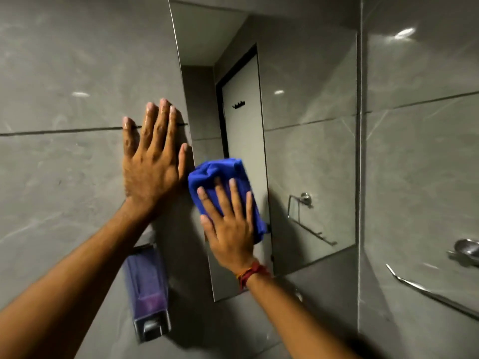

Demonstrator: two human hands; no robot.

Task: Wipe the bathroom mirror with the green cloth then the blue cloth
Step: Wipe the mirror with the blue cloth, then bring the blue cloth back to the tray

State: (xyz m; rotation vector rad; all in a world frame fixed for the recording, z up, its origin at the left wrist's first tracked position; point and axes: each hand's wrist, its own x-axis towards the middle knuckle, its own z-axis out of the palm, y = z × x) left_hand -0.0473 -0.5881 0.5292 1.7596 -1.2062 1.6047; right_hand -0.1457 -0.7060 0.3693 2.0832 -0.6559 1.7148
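Note:
A tall frameless mirror [298, 141] hangs on the grey tiled wall. My right hand [229, 226] lies flat on a bunched blue cloth [220, 174] and presses it against the mirror's lower left part, close to the left edge. My left hand [151, 161] rests flat on the wall tile just left of the mirror, fingers spread and pointing up, holding nothing. No green cloth is in view.
A soap dispenser [149, 294] with purple liquid is fixed to the wall under my left forearm. On the right wall are a chrome towel rail [435, 296] and a chrome holder [466, 251]. The mirror reflects a door with hooks and a towel rack.

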